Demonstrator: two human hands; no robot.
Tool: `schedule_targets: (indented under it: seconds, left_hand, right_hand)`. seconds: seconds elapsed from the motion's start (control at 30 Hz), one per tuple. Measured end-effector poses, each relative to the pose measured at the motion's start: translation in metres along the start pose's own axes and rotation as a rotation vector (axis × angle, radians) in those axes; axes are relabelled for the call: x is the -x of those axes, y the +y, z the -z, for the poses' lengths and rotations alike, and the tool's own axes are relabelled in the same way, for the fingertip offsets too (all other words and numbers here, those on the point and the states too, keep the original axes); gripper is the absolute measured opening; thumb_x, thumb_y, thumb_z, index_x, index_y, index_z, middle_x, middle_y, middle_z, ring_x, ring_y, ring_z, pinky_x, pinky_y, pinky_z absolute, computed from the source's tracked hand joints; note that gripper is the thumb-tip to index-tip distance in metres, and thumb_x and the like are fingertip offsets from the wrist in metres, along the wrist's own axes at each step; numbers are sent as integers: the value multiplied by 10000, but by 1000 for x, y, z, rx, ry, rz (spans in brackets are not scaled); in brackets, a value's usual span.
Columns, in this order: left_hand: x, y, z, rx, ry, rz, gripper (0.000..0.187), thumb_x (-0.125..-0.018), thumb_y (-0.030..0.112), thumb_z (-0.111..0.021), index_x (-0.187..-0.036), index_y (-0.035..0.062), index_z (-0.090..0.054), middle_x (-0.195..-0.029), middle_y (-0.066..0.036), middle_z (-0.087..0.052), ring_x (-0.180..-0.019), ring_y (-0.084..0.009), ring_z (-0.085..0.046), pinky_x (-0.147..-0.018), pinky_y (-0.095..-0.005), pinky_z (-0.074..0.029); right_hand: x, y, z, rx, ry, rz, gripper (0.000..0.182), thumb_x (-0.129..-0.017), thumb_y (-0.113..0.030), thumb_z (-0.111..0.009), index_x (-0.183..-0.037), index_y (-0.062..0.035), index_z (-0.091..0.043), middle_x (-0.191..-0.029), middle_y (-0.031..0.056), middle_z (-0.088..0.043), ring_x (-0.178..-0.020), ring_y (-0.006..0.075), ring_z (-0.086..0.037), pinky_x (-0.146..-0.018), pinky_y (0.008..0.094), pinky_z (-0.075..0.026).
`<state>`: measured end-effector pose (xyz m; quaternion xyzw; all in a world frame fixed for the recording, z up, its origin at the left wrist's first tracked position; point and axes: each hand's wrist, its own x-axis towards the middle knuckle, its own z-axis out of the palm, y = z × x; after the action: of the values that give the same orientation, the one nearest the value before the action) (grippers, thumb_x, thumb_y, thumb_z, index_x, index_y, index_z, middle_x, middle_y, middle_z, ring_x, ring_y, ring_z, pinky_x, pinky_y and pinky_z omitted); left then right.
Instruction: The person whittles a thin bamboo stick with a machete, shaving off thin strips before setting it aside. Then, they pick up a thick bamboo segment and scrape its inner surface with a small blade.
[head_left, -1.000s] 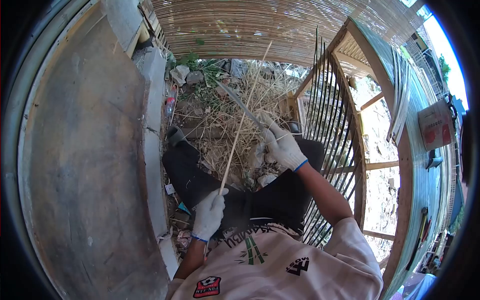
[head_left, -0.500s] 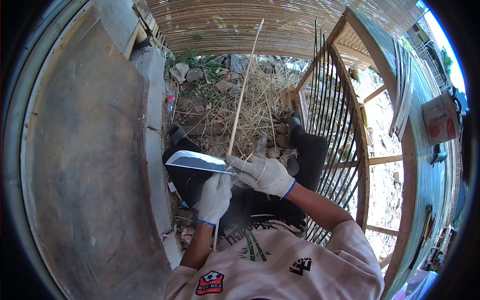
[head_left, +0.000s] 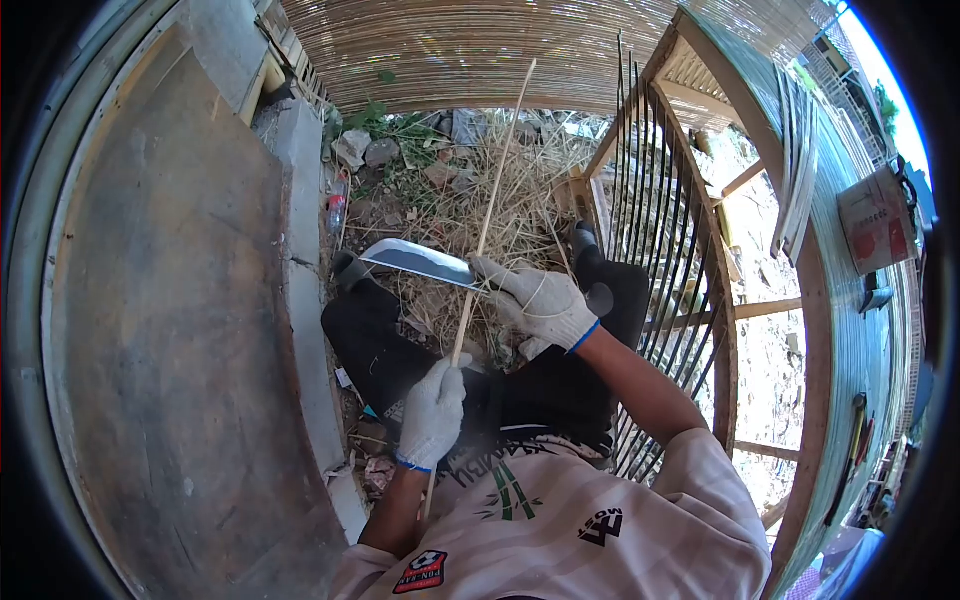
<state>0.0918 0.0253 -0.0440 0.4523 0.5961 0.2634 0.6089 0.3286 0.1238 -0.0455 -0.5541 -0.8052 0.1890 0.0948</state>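
Pale strip (head_left: 494,205) crosses the knife (head_left: 420,262), clamped in the left hand (head_left: 432,415) on the wearer's side of the knife; the right hand (head_left: 548,308) grips the knife; a twist in the thin strip could make the edge slip toward the left hand.

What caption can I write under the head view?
Gloved left hand holding a long pale strip, gloved right hand holding a broad blade crosswise to it, above scattered dry straw.
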Motion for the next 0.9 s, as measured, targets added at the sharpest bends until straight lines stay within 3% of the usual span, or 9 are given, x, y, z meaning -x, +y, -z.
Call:
schedule_targets:
  seconds: [0.17,0.23,0.27,0.43,0.47,0.73,0.8,0.87,0.9]
  left_hand:
    - [9,0,10,4,-21,11,333,-1121,218,-478,-1311,34,-680,-709,14,-525,-612,-66,-494,-568,-281,-424]
    - [25,3,14,52,-72,56,325,-1123,193,-479,-1331,28,-668,-723,34,-497,-622,-49,-468,-566,-262,-409]
    - [33,3,14,82,-103,58,322,-1123,179,-481,-1339,24,-662,-730,43,-484,-627,-44,-454,-567,-256,-404]
    - [73,-1,24,-29,-159,17,348,-1118,155,-448,-1354,-6,-647,-718,82,-449,-595,-15,-404,-537,-217,-388]
    - [76,5,24,-28,-166,11,348,-1118,155,-448,-1354,-6,-647,-718,82,-449,-595,-15,-404,-537,-217,-388]
    - [65,8,17,63,-172,8,335,-1102,151,-503,-1357,6,-665,-733,62,-496,-620,-21,-442,-558,-232,-407]
    - [51,-1,19,74,-144,-9,335,-1102,152,-505,-1354,2,-666,-738,61,-501,-614,-23,-439,-556,-234,-406]
    - [30,-3,17,85,-108,-24,335,-1101,154,-508,-1350,-2,-668,-743,59,-505,-608,-26,-436,-554,-236,-406]
    - [15,2,15,123,-82,8,335,-1102,162,-508,-1348,4,-673,-752,55,-516,-620,-32,-444,-567,-244,-415]
  right_hand:
    - [-10,5,4,32,-29,-8,555,-1058,-384,-577,-1587,-266,-454,-967,154,-698,-817,365,-722,-724,493,-581]
    - [-20,33,-11,-32,312,37,543,-1064,-371,-573,-1585,-266,-463,-977,174,-714,-811,372,-720,-724,494,-577]
    - [-22,45,-7,-31,317,35,543,-1064,-371,-573,-1585,-266,-463,-977,174,-714,-811,372,-720,-724,495,-577]
    - [-37,107,32,-39,372,-260,461,-1086,-296,-520,-1544,-242,-533,-883,212,-709,-809,398,-718,-745,493,-573]
    - [-39,114,47,-68,366,-297,485,-1104,-324,-510,-1569,-183,-518,-1052,224,-741,-989,424,-720,-977,484,-558]
    - [-55,114,88,-79,340,-565,533,-1108,-432,-505,-1573,-172,-509,-1294,279,-693,-1144,442,-699,-976,484,-553]
    - [-47,111,66,-125,409,-429,558,-1113,-426,-493,-1601,-156,-462,-1259,306,-695,-1146,482,-682,-986,507,-543]
    - [-35,98,43,10,552,-61,627,-1099,-405,-516,-1652,-155,-355,-1047,298,-730,-985,472,-726,-884,533,-557]
    - [-27,72,47,-87,411,-143,642,-1099,-387,-522,-1658,-135,-333,-1056,306,-723,-998,470,-727,-891,531,-553]
